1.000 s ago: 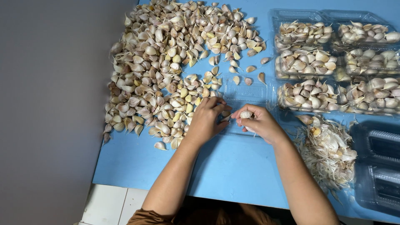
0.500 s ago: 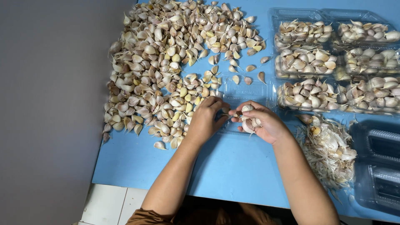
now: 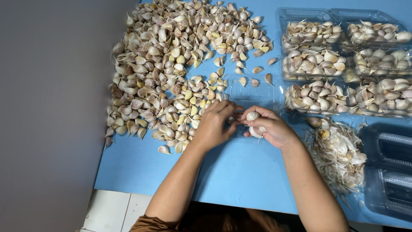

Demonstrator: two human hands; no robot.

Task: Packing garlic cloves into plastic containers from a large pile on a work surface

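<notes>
Blue bench (image 3: 240,180) under me: my right hand (image 3: 268,129) now clamps a garlic bulb (image 3: 254,122), raised since earlier; left hand (image 3: 214,124) fingers pinch together beside it.

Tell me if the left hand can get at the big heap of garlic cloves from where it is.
Probably yes. The left hand already lies at the near edge of the heap of garlic cloves, with nothing between them; the right hand holds a garlic bulb off to the side.
</notes>
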